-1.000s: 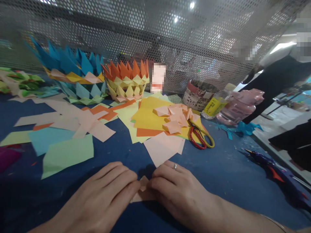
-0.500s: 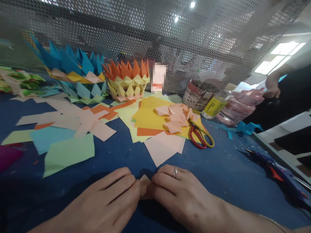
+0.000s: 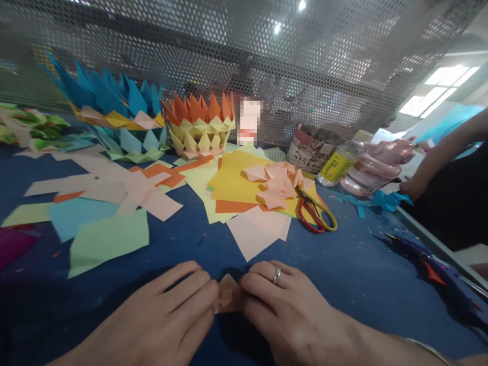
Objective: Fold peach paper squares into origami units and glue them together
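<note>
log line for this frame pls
left hand: pinching folded peach paper | right hand: pinching same | surface: blue table | nearby: scissors

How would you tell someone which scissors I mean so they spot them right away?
Start at the blue table and find the big yellow paper near its middle. The scissors lie at that sheet's right edge, partly on it, beside the heap of folded peach pieces. Their looped handles, one red and one yellow, are unlike anything else around them.

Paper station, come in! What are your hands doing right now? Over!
Left hand and right hand both pinching a small folded peach paper piece on the blue table. Peach sheet lies just beyond. Nothing blocking.
</note>
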Action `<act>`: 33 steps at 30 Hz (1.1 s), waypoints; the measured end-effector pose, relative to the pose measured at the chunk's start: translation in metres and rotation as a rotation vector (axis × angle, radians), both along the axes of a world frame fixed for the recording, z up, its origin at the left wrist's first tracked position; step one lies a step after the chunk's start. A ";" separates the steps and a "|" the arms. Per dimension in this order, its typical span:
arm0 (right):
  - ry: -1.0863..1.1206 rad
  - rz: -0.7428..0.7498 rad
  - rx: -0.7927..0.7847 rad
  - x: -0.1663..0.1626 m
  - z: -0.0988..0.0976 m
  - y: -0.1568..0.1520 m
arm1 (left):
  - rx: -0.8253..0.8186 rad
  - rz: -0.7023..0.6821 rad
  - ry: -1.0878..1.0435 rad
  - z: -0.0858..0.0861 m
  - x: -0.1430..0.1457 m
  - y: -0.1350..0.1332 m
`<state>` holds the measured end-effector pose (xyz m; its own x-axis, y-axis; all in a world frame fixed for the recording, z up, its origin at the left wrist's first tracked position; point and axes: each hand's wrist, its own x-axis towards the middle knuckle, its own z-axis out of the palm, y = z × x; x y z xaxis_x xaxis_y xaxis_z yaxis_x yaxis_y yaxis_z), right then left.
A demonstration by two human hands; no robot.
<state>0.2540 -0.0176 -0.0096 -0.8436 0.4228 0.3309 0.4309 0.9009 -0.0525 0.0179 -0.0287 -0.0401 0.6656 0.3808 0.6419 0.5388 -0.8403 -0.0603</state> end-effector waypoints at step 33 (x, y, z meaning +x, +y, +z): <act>0.060 -0.032 0.061 -0.001 -0.004 -0.003 | -0.018 0.079 -0.036 -0.022 0.000 -0.013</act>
